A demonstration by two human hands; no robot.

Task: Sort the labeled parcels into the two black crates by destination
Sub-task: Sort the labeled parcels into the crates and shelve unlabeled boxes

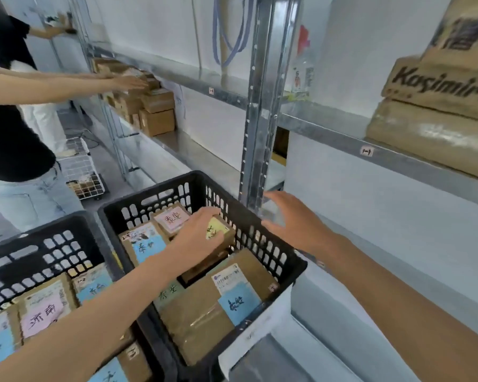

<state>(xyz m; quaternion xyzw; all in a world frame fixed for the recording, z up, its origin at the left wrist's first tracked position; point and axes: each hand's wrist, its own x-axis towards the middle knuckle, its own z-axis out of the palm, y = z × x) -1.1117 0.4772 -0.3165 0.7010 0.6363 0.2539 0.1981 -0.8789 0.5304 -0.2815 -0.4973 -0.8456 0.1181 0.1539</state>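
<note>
Reaching into the right crate (155, 201), the left hand (196, 232) lies on top of a small brown parcel with a yellow label (218, 229). Its fingers (204, 213) bend over the parcel's far edge and grip it from above. The parcel sits a little tilted on the pile, near the right wall of the crate, just beside a parcel with a pink label (171, 219) and a parcel with a blue label (147, 245). I judge that it is held from the top because the crate is nearly full and the only free place is on top of the others.

The right hand (290, 220) hovers above the right rim of the same crate, close to the metal shelf post (260, 106). Its fingers (279, 198) are spread and hold nothing (probably ready to steady the crate or to go for the next parcel, but this is only my guess).

The left crate (39, 244) stands right beside the other one, and its parcels lie flat with their labels up, so the destination can be read at once. A large parcel (199, 321) fills the near part of the right crate.

At the far left another person (11, 139) reaches toward small boxes on a shelf (155, 117).
</note>
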